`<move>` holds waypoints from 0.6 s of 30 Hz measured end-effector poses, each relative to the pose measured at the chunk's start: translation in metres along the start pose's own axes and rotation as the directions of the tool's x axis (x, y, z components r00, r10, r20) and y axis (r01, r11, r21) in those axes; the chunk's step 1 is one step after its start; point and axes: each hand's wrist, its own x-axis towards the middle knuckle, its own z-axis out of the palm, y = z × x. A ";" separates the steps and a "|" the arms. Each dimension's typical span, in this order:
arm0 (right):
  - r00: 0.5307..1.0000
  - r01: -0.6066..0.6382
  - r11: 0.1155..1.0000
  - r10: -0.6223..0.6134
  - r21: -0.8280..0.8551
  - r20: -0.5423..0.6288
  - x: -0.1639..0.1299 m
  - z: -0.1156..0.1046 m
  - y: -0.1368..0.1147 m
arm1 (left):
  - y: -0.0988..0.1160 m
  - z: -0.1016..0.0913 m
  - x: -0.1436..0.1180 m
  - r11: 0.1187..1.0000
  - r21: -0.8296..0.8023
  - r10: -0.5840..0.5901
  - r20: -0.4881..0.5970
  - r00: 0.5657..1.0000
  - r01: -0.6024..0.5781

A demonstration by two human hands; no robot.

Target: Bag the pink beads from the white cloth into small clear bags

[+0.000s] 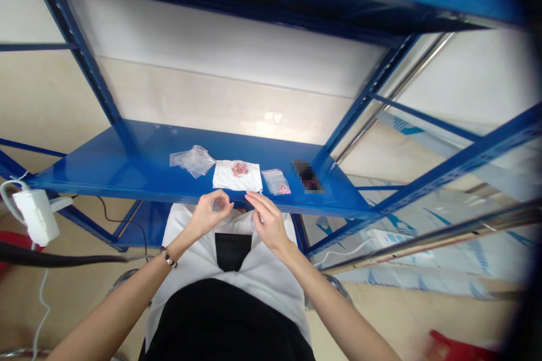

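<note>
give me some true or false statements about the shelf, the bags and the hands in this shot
1. A white cloth with small pink beads on it lies on the blue shelf. True.
2. The left hand pinches a small clear bag. True.
3. The right hand rests on top of the white cloth. False: it is at the shelf's front edge, below the cloth.
4. The crumpled clear bag lies to the right of the cloth. False: it lies to the left; a smaller bag with pink beads is on the right.
5. The left wrist wears a bracelet. True.
</note>
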 end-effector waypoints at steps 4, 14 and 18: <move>0.997 -0.067 0.996 0.065 -0.060 -0.035 0.030 0.000 0.019 | 0.004 0.005 -0.003 0.997 -0.075 -0.017 0.010 1.000 0.018; 0.979 -0.126 0.955 0.163 -0.267 0.123 0.101 0.025 0.074 | -0.003 0.003 0.003 0.989 -0.141 -0.063 -0.075 0.995 0.052; 0.980 -0.066 0.971 0.106 -0.229 0.169 0.105 0.036 0.068 | -0.004 0.006 0.003 0.981 -0.170 -0.107 -0.094 0.990 0.090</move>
